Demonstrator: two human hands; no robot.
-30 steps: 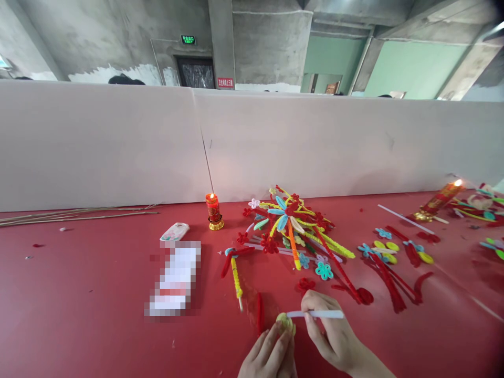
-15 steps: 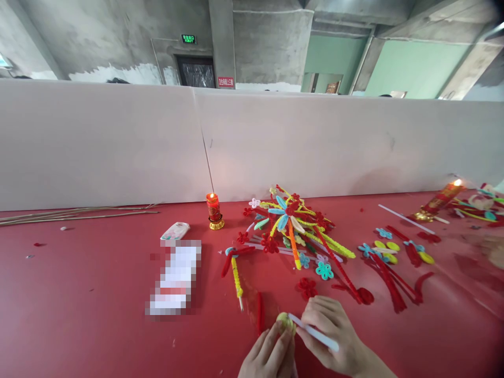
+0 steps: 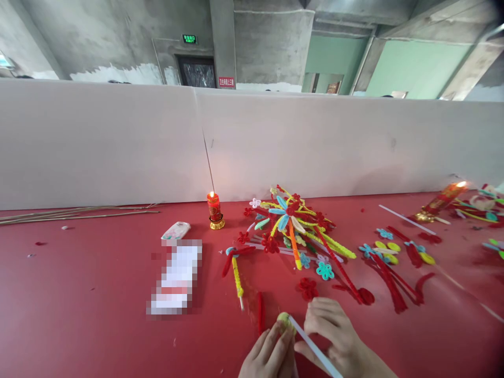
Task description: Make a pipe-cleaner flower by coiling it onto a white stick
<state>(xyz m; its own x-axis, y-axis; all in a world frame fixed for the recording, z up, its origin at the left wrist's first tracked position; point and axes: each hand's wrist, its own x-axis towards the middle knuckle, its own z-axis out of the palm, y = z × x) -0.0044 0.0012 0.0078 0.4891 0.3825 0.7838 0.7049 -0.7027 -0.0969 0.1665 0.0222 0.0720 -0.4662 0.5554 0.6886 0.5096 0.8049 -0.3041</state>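
Observation:
My left hand (image 3: 268, 350) is low in the middle of the view, its fingers closed round a small round yellow fuzzy coil (image 3: 284, 318), like wound pipe cleaner. Close by on the right, my right hand (image 3: 336, 336) has curled fingers and holds a slim white stick (image 3: 315, 346), perhaps a glue stick. Its tip touches the coil; its other end reaches the bottom edge. Just beyond my hands lie a red pipe-cleaner flower (image 3: 307, 289) and a straight red pipe cleaner (image 3: 260, 313).
A lit red candle (image 3: 214, 207) stands near the white board (image 3: 118, 142). Behind my hands is a pile of pipe-cleaner flowers (image 3: 291, 226). Another lit candle (image 3: 444, 200) leans at the right. A blurred white packet (image 3: 177, 281) and thin sticks (image 3: 79, 214) lie leftward.
The white stick has swung to a steeper slant, its near end now lower, with more of its length showing. My right hand's fingers have shifted slightly; my left hand stays put.

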